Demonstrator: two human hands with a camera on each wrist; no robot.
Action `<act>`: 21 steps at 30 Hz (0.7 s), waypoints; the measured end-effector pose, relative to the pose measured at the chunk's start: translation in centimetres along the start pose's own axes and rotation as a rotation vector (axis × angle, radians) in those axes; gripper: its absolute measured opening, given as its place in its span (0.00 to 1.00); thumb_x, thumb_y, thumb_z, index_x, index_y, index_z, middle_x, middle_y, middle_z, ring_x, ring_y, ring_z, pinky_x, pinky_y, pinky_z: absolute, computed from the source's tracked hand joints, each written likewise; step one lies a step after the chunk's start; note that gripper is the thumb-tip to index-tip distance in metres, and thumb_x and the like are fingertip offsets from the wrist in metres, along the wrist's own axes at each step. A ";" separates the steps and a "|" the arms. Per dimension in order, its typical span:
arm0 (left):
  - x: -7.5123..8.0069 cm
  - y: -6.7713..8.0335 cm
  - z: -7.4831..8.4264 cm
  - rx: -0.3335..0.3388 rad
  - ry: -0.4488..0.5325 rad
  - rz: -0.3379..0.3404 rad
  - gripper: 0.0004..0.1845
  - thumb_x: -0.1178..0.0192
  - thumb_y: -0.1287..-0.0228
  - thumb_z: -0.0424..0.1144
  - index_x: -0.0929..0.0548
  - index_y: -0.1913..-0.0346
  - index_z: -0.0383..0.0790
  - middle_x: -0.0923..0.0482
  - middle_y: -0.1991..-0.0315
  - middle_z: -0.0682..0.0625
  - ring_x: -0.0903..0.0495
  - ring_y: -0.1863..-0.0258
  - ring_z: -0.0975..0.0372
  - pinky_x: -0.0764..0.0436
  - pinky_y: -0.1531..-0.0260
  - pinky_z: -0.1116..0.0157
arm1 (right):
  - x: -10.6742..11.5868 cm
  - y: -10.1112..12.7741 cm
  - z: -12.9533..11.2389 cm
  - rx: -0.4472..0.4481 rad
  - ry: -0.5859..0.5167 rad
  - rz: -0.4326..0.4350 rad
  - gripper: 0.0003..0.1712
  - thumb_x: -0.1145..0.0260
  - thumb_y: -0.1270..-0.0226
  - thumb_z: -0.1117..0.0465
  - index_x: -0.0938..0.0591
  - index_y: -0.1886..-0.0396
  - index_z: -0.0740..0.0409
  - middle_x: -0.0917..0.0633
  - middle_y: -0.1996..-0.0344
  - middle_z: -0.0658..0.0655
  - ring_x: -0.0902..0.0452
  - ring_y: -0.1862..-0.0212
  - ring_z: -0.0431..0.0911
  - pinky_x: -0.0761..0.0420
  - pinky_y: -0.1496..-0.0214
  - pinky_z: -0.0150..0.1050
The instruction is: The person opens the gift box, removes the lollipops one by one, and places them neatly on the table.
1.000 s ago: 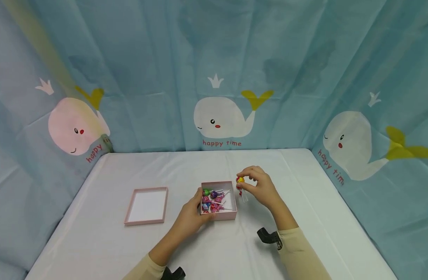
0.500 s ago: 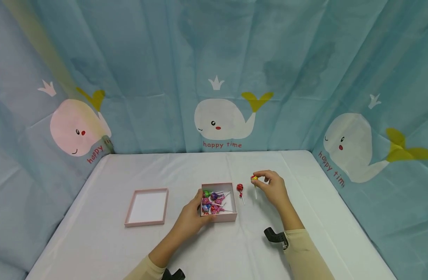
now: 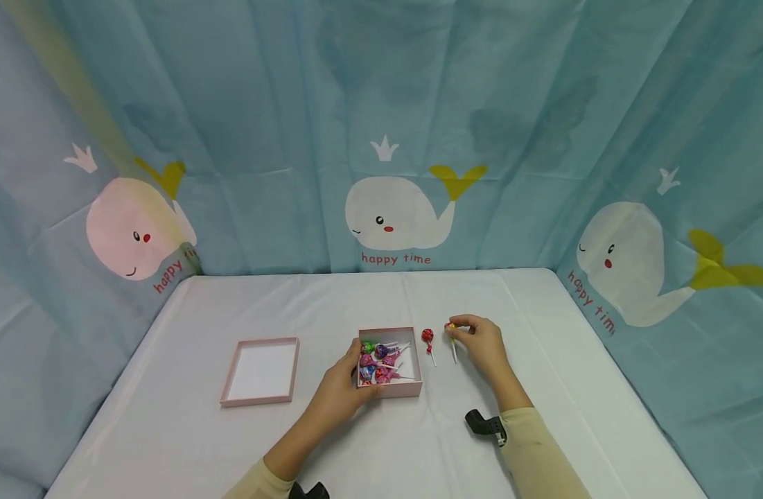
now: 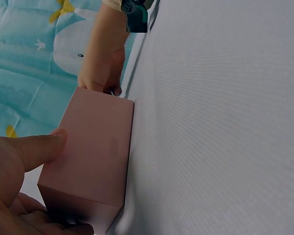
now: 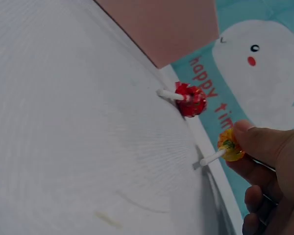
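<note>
My left hand (image 3: 341,380) grips the left side and near corner of a pink box (image 3: 401,390), its thumb on the front wall in the left wrist view. Several wrapped lollipops (image 3: 381,360) lie inside, heads to the left and white sticks to the right. To the box's right, my right hand (image 3: 483,342) pinches the head of a yellow lollipop (image 5: 230,145) between thumb and finger, the stick pointing toward me at the tabletop. Between the box and that hand, a red lollipop (image 3: 427,335) lies on the white cloth.
A pink box lid (image 3: 259,400) lies on the left of the white-covered table (image 3: 381,450), its white inside up. Blue curtains (image 3: 262,208) with whale prints stand behind and at both sides. Black wrist mounts (image 3: 483,424) sit at the sleeves.
My right hand has carried the yellow lollipop rightward from beside the red one, then lowered it toward the table. The red lollipop has come into full view. My left hand stays on the box.
</note>
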State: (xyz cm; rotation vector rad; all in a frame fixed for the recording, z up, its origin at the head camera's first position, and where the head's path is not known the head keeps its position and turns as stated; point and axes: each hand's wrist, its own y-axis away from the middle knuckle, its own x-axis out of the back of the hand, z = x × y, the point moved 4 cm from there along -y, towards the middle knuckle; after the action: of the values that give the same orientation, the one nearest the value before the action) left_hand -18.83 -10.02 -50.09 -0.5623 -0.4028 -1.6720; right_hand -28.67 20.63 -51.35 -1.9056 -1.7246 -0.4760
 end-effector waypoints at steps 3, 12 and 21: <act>0.1 0.1 0.2 -0.006 0.003 0.002 0.56 0.23 0.42 0.47 0.46 0.20 0.32 0.45 0.20 0.37 0.41 0.22 0.44 0.36 0.25 0.46 | -0.4 0.0 0.2 0.002 0.023 0.002 0.17 0.23 0.36 0.52 0.10 0.51 0.52 0.10 0.56 0.53 0.28 0.63 0.46 0.27 0.64 0.37; 0.3 0.2 0.2 0.004 0.004 0.002 0.56 0.23 0.43 0.46 0.46 0.19 0.33 0.46 0.20 0.39 0.42 0.22 0.46 0.36 0.25 0.47 | -0.8 -0.2 0.4 0.027 0.104 0.003 0.16 0.22 0.38 0.54 0.09 0.52 0.52 0.10 0.58 0.54 0.25 0.67 0.44 0.25 0.65 0.37; 0.1 0.2 0.2 -0.009 0.003 -0.007 0.56 0.23 0.42 0.48 0.46 0.20 0.31 0.46 0.20 0.37 0.42 0.22 0.44 0.36 0.25 0.46 | -0.9 -0.1 0.8 0.025 0.120 -0.028 0.19 0.22 0.37 0.53 0.11 0.49 0.54 0.10 0.53 0.54 0.26 0.66 0.44 0.25 0.65 0.37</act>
State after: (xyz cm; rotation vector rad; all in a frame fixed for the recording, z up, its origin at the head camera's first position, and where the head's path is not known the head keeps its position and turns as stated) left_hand -18.62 -10.05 -49.86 -0.5662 -0.3954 -1.6816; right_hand -28.96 20.39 -52.46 -1.8003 -1.6740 -0.5653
